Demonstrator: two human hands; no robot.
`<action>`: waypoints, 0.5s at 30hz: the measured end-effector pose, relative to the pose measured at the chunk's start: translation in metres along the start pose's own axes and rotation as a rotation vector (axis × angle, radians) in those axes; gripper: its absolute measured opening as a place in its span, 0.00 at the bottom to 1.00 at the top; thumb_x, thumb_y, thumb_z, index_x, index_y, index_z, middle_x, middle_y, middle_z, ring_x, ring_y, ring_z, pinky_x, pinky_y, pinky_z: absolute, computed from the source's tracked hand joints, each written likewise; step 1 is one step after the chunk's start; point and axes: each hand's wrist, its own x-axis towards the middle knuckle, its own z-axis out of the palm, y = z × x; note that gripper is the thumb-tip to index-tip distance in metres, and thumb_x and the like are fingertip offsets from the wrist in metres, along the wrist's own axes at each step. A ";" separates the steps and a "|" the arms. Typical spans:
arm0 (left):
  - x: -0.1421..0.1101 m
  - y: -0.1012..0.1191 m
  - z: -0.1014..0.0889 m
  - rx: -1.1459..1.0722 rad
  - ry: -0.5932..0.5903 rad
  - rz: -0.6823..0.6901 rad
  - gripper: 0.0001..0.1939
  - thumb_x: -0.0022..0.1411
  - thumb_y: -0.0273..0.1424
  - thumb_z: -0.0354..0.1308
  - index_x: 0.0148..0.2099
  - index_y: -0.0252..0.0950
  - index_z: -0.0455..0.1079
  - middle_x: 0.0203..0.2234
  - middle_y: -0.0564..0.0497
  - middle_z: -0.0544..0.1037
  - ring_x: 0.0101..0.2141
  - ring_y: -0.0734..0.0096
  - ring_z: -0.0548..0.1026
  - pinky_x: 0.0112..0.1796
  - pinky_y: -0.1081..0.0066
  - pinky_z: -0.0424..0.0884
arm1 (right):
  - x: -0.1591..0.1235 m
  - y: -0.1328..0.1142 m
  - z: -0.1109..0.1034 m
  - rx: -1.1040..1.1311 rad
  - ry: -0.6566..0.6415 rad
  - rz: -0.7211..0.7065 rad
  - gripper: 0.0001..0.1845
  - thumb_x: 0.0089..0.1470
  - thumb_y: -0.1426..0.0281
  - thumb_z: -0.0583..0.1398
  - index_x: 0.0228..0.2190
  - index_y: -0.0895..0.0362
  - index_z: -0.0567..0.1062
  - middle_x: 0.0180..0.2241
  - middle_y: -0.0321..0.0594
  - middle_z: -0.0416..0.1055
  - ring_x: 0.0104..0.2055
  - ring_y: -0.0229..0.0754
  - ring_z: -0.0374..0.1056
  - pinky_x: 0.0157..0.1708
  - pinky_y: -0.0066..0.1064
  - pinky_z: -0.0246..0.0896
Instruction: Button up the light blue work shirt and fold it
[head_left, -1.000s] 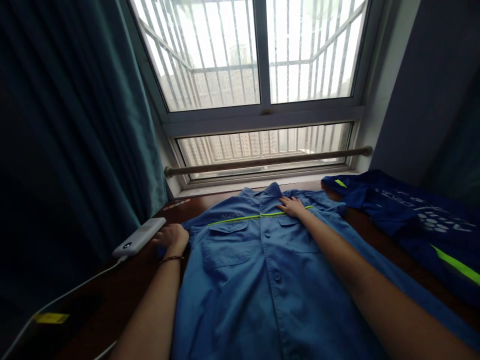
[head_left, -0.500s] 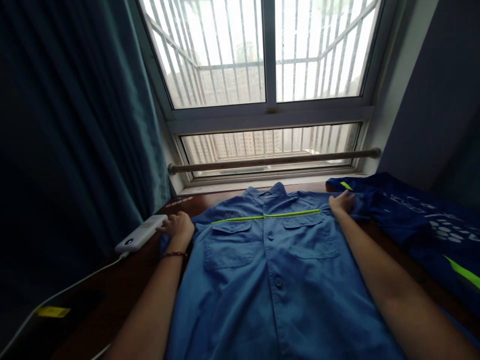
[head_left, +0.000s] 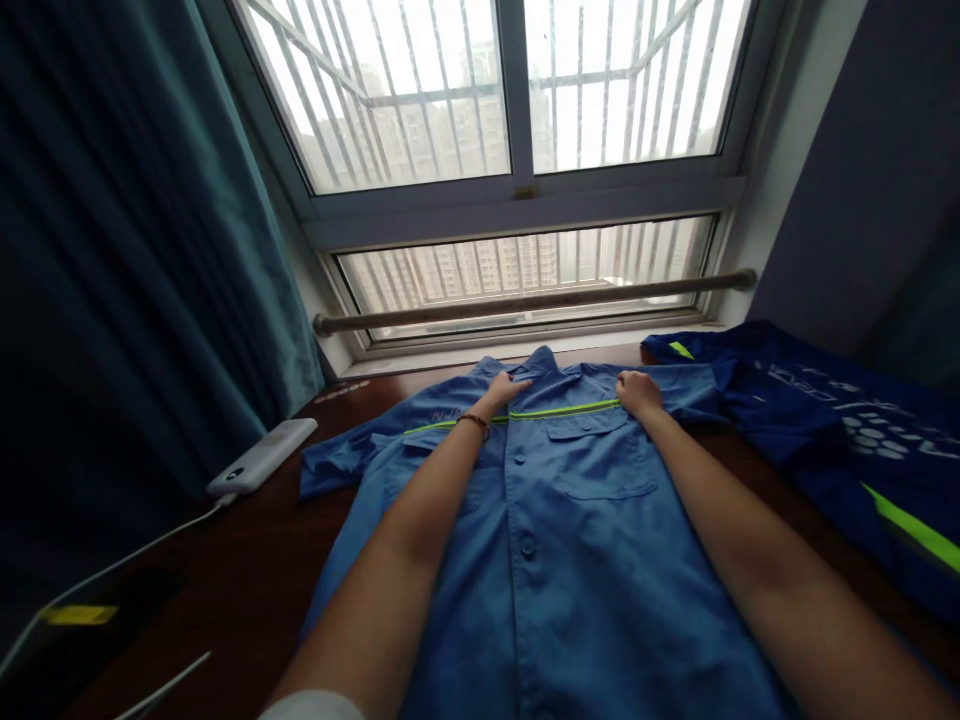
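A blue button-up work shirt lies front side up on the dark wooden surface, with a yellow-green stripe across its chest and flapped pockets. My left hand is over the upper chest just below the collar, thumb held away from the other fingers. Whether it touches the cloth is hard to see. At the shirt's shoulder on the right, my right hand is closed, its fingers curled on the fabric. The sleeve on the left lies spread outward, and the one on the right reaches toward a darker blue garment.
A dark blue garment with white print lies at the right. On the left are a white power bank with a cable and a yellow tag. Behind stand a barred window, a rail and a curtain.
My left hand has left the sleeve by the power bank and moved right to below the collar. My right hand has moved left from the sleeve to the shoulder and closed. The view has tilted downward.
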 end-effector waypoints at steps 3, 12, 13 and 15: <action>0.016 0.005 0.020 -0.088 0.061 0.066 0.27 0.46 0.27 0.60 0.51 0.28 0.62 0.43 0.43 0.73 0.41 0.65 0.71 0.41 0.73 0.66 | 0.001 0.002 0.000 -0.016 -0.023 -0.012 0.16 0.53 0.69 0.49 0.38 0.57 0.74 0.37 0.46 0.72 0.41 0.45 0.66 0.39 0.30 0.58; 0.011 -0.017 0.012 -0.102 0.301 -0.022 0.33 0.53 0.18 0.44 0.62 0.32 0.46 0.46 0.40 0.69 0.47 0.60 0.67 0.48 0.62 0.61 | 0.002 -0.003 -0.002 -0.069 -0.114 -0.008 0.18 0.54 0.68 0.48 0.40 0.55 0.73 0.41 0.46 0.71 0.44 0.47 0.64 0.42 0.33 0.57; 0.008 -0.014 0.010 -0.058 0.316 -0.023 0.33 0.53 0.17 0.43 0.62 0.32 0.46 0.48 0.39 0.67 0.48 0.58 0.66 0.49 0.61 0.60 | 0.001 -0.004 -0.003 -0.072 -0.125 -0.002 0.18 0.54 0.67 0.49 0.41 0.55 0.73 0.42 0.46 0.71 0.44 0.47 0.64 0.42 0.34 0.57; 0.001 -0.004 0.009 0.106 0.330 0.057 0.32 0.54 0.17 0.43 0.61 0.35 0.48 0.54 0.40 0.60 0.53 0.56 0.59 0.51 0.58 0.55 | 0.001 -0.005 -0.004 -0.075 -0.143 0.016 0.18 0.54 0.65 0.49 0.43 0.53 0.72 0.43 0.45 0.70 0.45 0.48 0.63 0.42 0.37 0.57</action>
